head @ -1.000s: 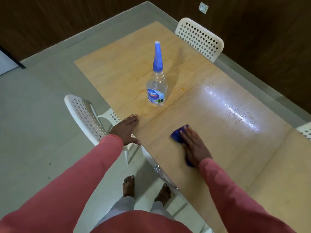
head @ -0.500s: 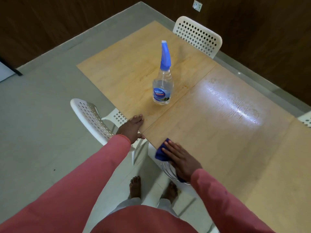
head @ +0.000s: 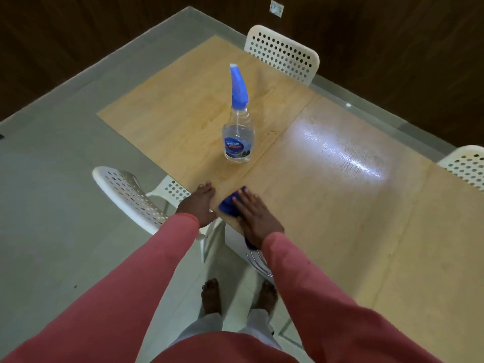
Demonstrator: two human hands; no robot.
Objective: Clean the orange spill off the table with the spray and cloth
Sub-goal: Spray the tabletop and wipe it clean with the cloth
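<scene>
A clear spray bottle (head: 238, 137) with a blue nozzle stands upright on the light wooden table (head: 340, 205), beyond my hands. A blue cloth (head: 228, 204) lies at the table's near edge. My right hand (head: 255, 217) presses flat on it with straight fingers and covers most of it. My left hand (head: 199, 204) rests on the table edge just left of the cloth, its fingers lying on the top. A faint orange tint shows on the wood around the bottle; a small orange speck (head: 273, 131) lies to the bottle's right.
A white perforated chair (head: 131, 195) stands left of me against the table edge. A second white chair (head: 284, 55) is at the far side, a third (head: 466, 166) at the right. My bare feet (head: 237, 297) stand on the grey floor below the table edge.
My right hand slid the cloth back to the near edge, then left and a little forward, close to my left hand. My left hand stayed on the edge.
</scene>
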